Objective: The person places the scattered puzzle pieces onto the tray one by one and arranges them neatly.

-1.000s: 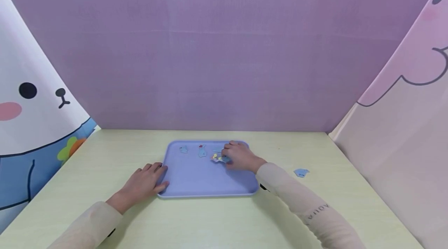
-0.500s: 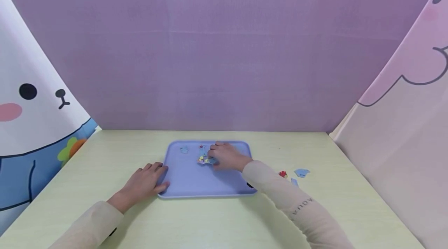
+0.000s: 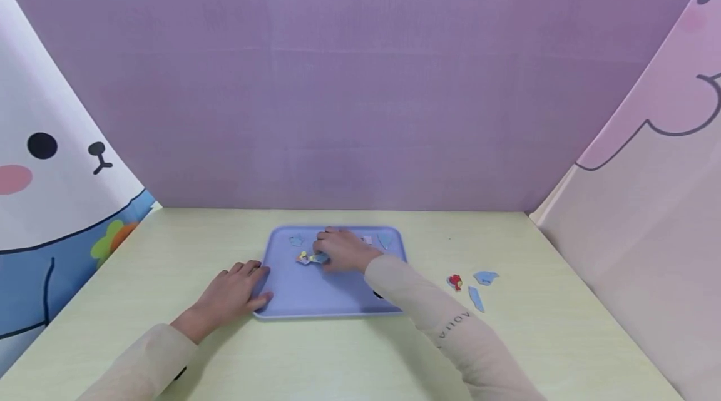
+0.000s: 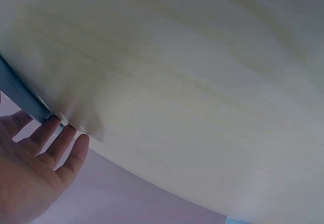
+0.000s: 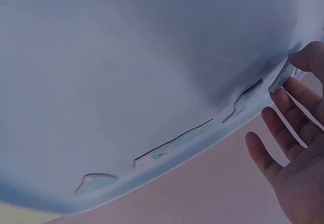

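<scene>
My right hand [image 3: 343,251] is over the upper middle of a periwinkle-blue tray [image 3: 315,294]. It pinches a flat, irregular light-blue puzzle piece with yellow marks [image 3: 311,258] between thumb and fingers; the right wrist view shows the edge of this held piece [image 5: 283,77]. To its left, a small blue puzzle piece [image 3: 295,240] lies on the tray. Two more pieces, one pale [image 3: 367,239] and one blue [image 3: 385,240], lie right of the hand. My left hand [image 3: 231,294] rests at the tray's left rim, fingers loosely extended and touching it in the left wrist view [image 4: 23,97].
Right of the tray on the light wooden table [image 3: 315,357] lie a red figure piece [image 3: 455,282], a blue piece [image 3: 485,278] and a narrow blue piece [image 3: 475,298]. A purple backdrop [image 3: 349,107] stands behind the table, with printed cloth at both sides.
My right hand has moved left across the tray with the pinched puzzle piece. The pieces on the tray's right and on the table have come into view. My left hand stays put.
</scene>
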Action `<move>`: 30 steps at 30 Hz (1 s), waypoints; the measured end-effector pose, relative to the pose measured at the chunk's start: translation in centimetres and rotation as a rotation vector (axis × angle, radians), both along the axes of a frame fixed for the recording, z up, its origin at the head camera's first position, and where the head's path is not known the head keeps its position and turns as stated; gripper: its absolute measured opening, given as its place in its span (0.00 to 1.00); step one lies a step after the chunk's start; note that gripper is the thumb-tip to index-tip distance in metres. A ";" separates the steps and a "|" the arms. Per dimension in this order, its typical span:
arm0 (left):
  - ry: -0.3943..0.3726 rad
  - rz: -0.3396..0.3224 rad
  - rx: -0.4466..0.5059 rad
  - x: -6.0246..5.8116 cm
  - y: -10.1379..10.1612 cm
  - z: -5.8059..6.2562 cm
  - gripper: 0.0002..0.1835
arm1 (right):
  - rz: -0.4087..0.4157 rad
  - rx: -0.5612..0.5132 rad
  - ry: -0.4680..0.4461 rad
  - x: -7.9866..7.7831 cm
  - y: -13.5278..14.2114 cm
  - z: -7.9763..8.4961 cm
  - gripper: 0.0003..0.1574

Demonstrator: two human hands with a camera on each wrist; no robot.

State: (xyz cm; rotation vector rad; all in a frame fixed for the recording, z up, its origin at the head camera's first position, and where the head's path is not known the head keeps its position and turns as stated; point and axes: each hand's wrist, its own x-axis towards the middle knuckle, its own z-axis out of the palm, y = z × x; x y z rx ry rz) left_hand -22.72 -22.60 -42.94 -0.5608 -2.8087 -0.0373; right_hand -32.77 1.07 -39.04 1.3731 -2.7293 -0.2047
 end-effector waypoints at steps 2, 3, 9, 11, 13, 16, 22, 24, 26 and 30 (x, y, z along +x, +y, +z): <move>-0.004 0.000 -0.002 0.0 0.0 0.0 0.29 | 0.002 -0.001 -0.002 -0.1 -0.4 -0.1 0.16; -0.005 0.001 -0.002 0.0 0.0 0.0 0.29 | 0.001 0.001 -0.004 -0.1 -0.6 -0.1 0.16; -0.008 0.003 -0.004 0.1 -0.1 0.0 0.29 | -0.005 0.001 -0.010 -0.4 -2.0 0.0 0.16; -0.006 0.002 -0.005 0.1 0.0 0.0 0.29 | -0.010 0.006 -0.007 -0.6 -2.4 0.0 0.16; -0.005 0.001 -0.005 0.1 -0.1 0.0 0.28 | -0.015 0.011 -0.010 -0.7 -2.7 -0.1 0.16; -0.004 0.004 -0.007 0.0 -0.1 -0.1 0.28 | -0.018 0.012 -0.011 -0.8 -3.2 -0.2 0.16; -0.001 0.007 -0.012 -0.1 -0.1 -0.1 0.28 | -0.009 0.003 0.007 -0.9 -4.0 -0.6 0.16; -0.001 0.006 -0.013 -0.1 -0.1 -0.1 0.28 | -0.005 0.000 0.008 -0.9 -4.3 -0.6 0.16; -0.002 0.004 -0.012 -0.1 -0.1 -0.1 0.28 | -0.006 -0.001 0.004 -0.8 -4.5 -0.6 0.16; -0.001 0.003 -0.010 -0.1 -0.1 -0.1 0.28 | -0.019 0.003 -0.012 -0.7 -4.9 -0.5 0.16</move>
